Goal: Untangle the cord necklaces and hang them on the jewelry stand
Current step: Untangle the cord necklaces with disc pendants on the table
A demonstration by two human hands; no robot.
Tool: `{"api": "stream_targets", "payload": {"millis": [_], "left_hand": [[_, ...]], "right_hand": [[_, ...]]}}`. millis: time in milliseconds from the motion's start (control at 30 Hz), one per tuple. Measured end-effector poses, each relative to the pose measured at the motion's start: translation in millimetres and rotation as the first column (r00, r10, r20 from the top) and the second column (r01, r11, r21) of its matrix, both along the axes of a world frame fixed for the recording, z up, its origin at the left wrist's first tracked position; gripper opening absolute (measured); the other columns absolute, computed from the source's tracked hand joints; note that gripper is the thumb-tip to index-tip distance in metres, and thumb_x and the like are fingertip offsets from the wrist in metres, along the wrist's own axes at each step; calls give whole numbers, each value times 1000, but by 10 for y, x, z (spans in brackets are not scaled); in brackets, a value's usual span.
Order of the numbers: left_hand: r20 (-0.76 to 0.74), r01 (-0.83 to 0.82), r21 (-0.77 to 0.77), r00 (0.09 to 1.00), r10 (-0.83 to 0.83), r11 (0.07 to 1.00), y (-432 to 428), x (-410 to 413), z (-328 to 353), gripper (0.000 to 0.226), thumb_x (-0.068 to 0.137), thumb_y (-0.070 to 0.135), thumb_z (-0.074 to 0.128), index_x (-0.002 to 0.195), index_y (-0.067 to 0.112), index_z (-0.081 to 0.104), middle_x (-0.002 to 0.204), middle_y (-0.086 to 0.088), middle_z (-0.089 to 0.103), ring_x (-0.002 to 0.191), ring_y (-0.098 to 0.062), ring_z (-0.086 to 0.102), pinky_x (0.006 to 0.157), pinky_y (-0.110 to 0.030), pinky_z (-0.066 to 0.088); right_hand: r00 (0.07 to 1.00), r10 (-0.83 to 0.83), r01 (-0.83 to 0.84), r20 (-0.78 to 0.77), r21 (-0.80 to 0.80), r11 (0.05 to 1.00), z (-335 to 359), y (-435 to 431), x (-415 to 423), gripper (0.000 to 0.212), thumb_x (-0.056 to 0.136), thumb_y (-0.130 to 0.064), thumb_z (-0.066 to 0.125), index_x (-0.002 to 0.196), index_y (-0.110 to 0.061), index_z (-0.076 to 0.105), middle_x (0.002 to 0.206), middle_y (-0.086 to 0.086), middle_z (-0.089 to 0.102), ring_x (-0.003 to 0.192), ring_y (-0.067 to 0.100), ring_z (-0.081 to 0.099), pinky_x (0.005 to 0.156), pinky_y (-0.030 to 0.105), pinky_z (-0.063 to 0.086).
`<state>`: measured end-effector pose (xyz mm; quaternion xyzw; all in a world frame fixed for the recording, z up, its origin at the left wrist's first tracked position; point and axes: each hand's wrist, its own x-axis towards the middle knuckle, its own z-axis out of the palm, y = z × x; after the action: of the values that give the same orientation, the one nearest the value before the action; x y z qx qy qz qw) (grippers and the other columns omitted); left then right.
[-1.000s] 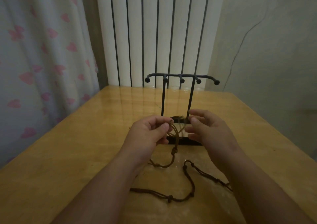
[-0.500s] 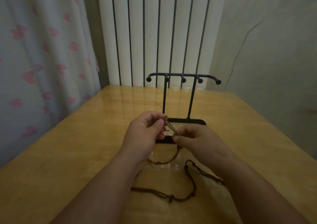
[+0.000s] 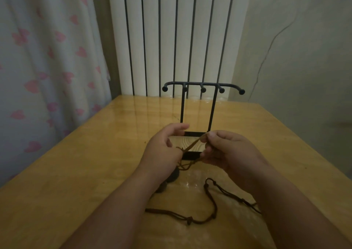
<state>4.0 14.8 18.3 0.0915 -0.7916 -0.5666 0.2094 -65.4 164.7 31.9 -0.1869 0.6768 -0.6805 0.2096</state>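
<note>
A light brown cord necklace point(image 3: 192, 145) stretches taut between both hands, just in front of the base of the black jewelry stand point(image 3: 203, 88). My left hand point(image 3: 163, 151) grips the cord's lower end, my right hand point(image 3: 226, 151) pinches its upper end. More of this cord loops below the hands. A dark brown cord necklace point(image 3: 211, 203) with knots lies on the table near my forearms; its right part runs under my right arm. The stand's hooks carry nothing.
The wooden table point(image 3: 80, 172) runs back to a white radiator point(image 3: 177, 39). A curtain with pink hearts point(image 3: 47, 67) hangs along the left edge. A plain wall with a thin wire stands on the right.
My right hand moved right and up, pulling the light cord taut away from my left hand. The left hand lowered slightly. The dark necklace stayed put.
</note>
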Motion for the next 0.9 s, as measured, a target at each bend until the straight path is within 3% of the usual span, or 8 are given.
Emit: {"api": "stream_targets", "payload": {"millis": [67, 200, 300, 400, 500, 633, 800, 900], "left_hand": [[20, 45, -46, 999, -44, 998, 17, 24, 8, 54, 84, -8, 53, 123, 30, 61, 99, 11, 55, 78, -11, 54, 55, -16, 49], [69, 140, -96, 989, -134, 986, 46, 29, -20, 18, 90, 22, 60, 102, 29, 70, 99, 5, 67, 93, -19, 64, 84, -43, 57], [54, 73, -91, 996, -69, 993, 55, 10, -37, 14, 96, 24, 56, 89, 24, 68, 92, 4, 69, 89, -14, 64, 83, -40, 55], [-30, -5, 40, 1000, 6, 999, 31, 3, -29, 19, 100, 20, 48, 89, 19, 62, 85, 3, 69, 88, -13, 64, 84, -35, 49], [-111, -72, 88, 990, 81, 994, -8, -18, -38, 18, 100, 19, 48, 88, 22, 61, 64, 5, 63, 72, -14, 65, 72, -30, 46], [-139, -69, 69, 987, 78, 995, -20, -16, -64, 18, 97, 16, 53, 84, 22, 63, 57, 13, 57, 57, -3, 54, 59, -22, 44], [-106, -53, 29, 993, 55, 998, -47, -1, -66, 21, 92, 13, 58, 76, 19, 69, 70, 7, 63, 75, -13, 59, 64, -26, 44], [-113, -70, -38, 991, 65, 997, -24, 0, -65, 20, 90, 8, 57, 87, 21, 72, 89, 3, 65, 88, -13, 62, 69, -26, 50]], "right_hand": [[1000, 21, -20, 16, -21, 1000, -3, -4, 1, 25, 100, -22, 48, 101, -7, 68, 68, 4, 62, 72, 21, 66, 86, 43, 58], [997, 59, -55, 51, -85, 995, 14, -6, 6, 21, 98, -19, 52, 116, -11, 60, 71, 5, 58, 63, 18, 60, 70, 36, 58], [989, 54, -36, 135, -135, 990, 38, 4, 4, 26, 98, -23, 52, 120, -8, 55, 69, 3, 54, 54, 14, 50, 57, 30, 53], [976, 44, -22, 214, -104, 994, 72, 48, -12, 33, 97, -34, 53, 117, -9, 60, 67, 1, 52, 52, 11, 40, 47, 23, 36], [980, 104, -111, 172, 37, 993, 90, 100, -33, 32, 94, -31, 56, 115, -6, 64, 66, 0, 51, 51, 9, 34, 47, 22, 25], [991, 133, -134, 23, 231, 964, 78, 137, -47, 22, 95, -20, 55, 102, -9, 73, 63, -3, 46, 52, 10, 36, 47, 22, 28], [992, 113, -98, -60, 217, 971, 65, 143, -51, 22, 97, -17, 53, 95, -13, 75, 61, -4, 50, 52, 9, 40, 47, 21, 32], [990, 103, -79, -98, 222, 972, 61, 126, -45, 21, 96, -18, 55, 93, -16, 75, 60, -5, 50, 51, 8, 41, 47, 21, 34]]}}
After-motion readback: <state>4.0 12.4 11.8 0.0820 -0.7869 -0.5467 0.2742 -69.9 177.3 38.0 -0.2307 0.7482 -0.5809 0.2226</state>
